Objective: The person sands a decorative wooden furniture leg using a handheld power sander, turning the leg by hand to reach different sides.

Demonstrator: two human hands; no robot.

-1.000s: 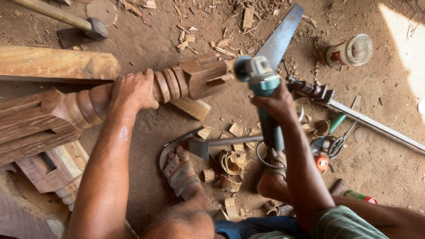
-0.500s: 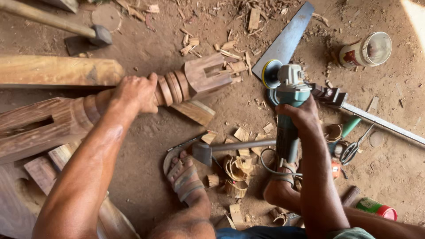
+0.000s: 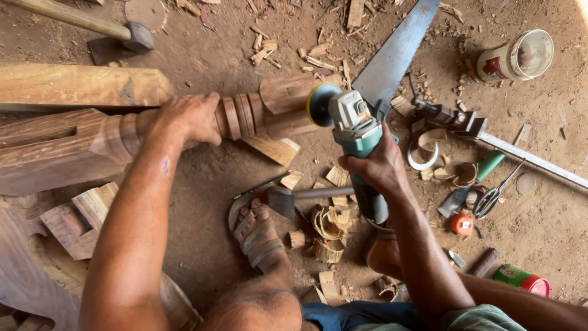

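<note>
Swinging in from the saw side, the right hand (image 3: 381, 164) has brought its gripped angle grinder (image 3: 354, 132) against the turned wooden post (image 3: 245, 116); the disc seems to touch. The left hand (image 3: 184, 117) stays clamped around the post.

A rough woodworking shop is seen here, set on a bare dirt floor (image 3: 202, 190). Wood chips (image 3: 318, 52) are scattered everywhere, a handsaw (image 3: 392, 55) and a hammer (image 3: 92, 24) are laid on the ground, and a turned wooden post (image 3: 79, 144) is propped beside an angle grinder (image 3: 358, 144).
</note>
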